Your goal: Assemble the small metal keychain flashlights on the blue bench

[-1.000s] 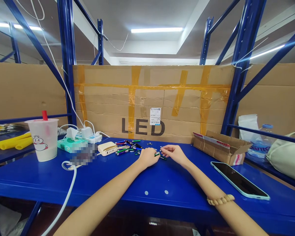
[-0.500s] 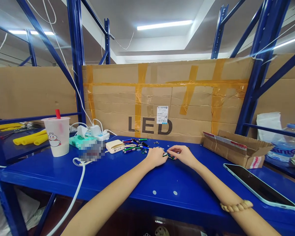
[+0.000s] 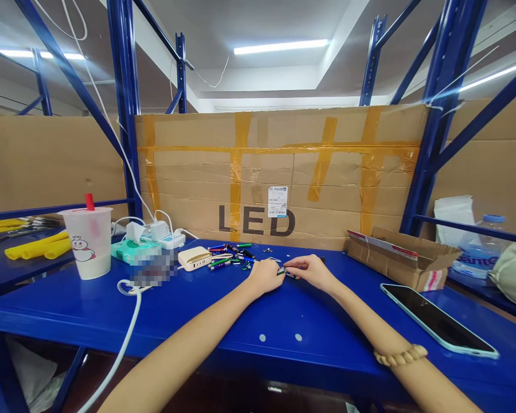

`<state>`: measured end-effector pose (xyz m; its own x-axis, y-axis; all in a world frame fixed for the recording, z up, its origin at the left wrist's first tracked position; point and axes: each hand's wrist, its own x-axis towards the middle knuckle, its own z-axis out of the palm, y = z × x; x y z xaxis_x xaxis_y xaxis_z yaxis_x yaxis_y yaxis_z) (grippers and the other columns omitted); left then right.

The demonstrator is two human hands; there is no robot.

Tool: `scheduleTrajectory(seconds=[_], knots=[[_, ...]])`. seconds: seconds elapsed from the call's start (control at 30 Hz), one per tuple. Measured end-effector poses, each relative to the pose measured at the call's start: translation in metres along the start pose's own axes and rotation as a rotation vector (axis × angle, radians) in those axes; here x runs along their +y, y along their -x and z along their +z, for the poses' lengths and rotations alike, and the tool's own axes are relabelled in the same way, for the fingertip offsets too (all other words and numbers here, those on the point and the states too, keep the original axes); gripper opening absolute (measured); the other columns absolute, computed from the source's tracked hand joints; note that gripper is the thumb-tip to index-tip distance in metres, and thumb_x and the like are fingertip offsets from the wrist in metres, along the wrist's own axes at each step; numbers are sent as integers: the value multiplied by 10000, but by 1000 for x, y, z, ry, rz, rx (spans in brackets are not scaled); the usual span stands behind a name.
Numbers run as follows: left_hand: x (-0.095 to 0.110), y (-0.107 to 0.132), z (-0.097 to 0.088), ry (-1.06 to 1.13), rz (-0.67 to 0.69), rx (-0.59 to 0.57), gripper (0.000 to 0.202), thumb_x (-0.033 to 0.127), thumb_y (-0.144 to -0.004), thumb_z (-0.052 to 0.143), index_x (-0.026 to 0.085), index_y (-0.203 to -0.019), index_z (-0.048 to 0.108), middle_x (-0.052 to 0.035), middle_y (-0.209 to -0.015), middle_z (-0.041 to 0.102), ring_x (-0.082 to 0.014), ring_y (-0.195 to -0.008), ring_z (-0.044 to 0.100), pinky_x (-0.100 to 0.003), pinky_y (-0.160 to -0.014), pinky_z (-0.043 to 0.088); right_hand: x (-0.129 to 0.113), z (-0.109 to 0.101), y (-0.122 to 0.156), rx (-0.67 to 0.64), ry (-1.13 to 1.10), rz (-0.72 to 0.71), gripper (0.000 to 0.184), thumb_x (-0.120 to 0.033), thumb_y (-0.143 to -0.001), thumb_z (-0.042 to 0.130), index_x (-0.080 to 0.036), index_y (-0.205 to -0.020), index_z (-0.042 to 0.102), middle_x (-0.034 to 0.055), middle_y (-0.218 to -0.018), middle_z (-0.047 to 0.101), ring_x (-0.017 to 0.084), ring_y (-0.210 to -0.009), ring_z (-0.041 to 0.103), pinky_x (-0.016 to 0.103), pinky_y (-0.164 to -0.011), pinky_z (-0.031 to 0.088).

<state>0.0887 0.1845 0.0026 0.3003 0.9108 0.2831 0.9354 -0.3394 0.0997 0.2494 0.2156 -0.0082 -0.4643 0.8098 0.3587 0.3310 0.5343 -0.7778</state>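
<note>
Over the middle of the blue tabletop (image 3: 223, 321), my left hand (image 3: 265, 276) is closed around a small silver and dark green pen-like piece (image 3: 281, 271), most of which its fingers hide. My right hand (image 3: 312, 271) meets it from the right, thumb and fingertips pinched at the end of the same piece. Another small dark green part (image 3: 293, 276) shows just below the right fingertips; I cannot tell whether it is held or lying on the table. Just left of my hands lies a loose pile of blue, green and black pens (image 3: 223, 261).
On the left stand a white cup (image 3: 86, 244) with a red straw, a green tissue pack (image 3: 126, 252), and a cream power bank (image 3: 195, 258) with white cables. On the right are an open cardboard box (image 3: 399, 261) and a phone (image 3: 438, 318). Cardboard (image 3: 189, 183) closes the back.
The whole view has shifted slightly to the left as the head turned. Both hands stay together at the small piece, with the right fingertips a little closer to the left hand.
</note>
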Motion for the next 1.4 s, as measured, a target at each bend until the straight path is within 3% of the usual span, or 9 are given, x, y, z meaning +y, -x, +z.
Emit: scheduleTrajectory(seconds=[0.27,0.5,0.77,0.97,1.13,1.27,1.4], knots=[[4,0,0,43,8,42,320,296,-798,355,161,-765,643,-106,-870,648,-266,-869,608,-349,-728,466,-11,0,-2,143,-251,49,569,-477,-531,711,-80,-932,635,95,-823,636,167,-744,611,256,-654,510],[3,0,-2,67,-49,24,345,323,-817,350,146,-769,643,-119,-839,646,-266,-853,611,-334,-717,462,-14,0,1,59,-242,52,574,-451,-521,738,-78,-942,624,93,-795,641,160,-718,612,272,-681,505],[1,3,0,21,55,21,323,292,-810,359,169,-800,658,-112,-888,647,-267,-866,607,-361,-727,466,-14,1,3,-2,-243,77,561,-421,-521,749,-67,-935,617,77,-718,635,140,-652,603,261,-649,504],[2,7,0,-20,126,20,312,328,-806,397,165,-794,662,-115,-849,650,-272,-859,605,-357,-722,467,-17,1,6,-36,-228,217,587,-458,-430,774,-72,-847,626,59,-645,616,123,-568,583,262,-628,512],[4,8,-2,-3,182,26,347,363,-833,389,158,-747,656,-103,-812,651,-250,-830,613,-308,-694,463,-22,-1,8,-54,-173,259,517,-503,-405,762,-88,-644,569,39,-558,572,98,-480,535,221,-524,481],[2,8,-4,-65,279,-6,322,350,-838,409,162,-765,660,-92,-811,653,-239,-819,615,-308,-726,457,-28,0,13,-178,-141,266,479,-518,-462,732,-99,-602,545,22,-513,539,90,-442,514,189,-452,441],[2,8,-5,-99,280,-27,294,338,-829,429,161,-810,663,-95,-829,653,-248,-827,614,-317,-719,462,-31,2,17,-259,-169,268,501,-573,-550,673,-93,-605,541,33,-532,543,91,-418,505,183,-395,420]])
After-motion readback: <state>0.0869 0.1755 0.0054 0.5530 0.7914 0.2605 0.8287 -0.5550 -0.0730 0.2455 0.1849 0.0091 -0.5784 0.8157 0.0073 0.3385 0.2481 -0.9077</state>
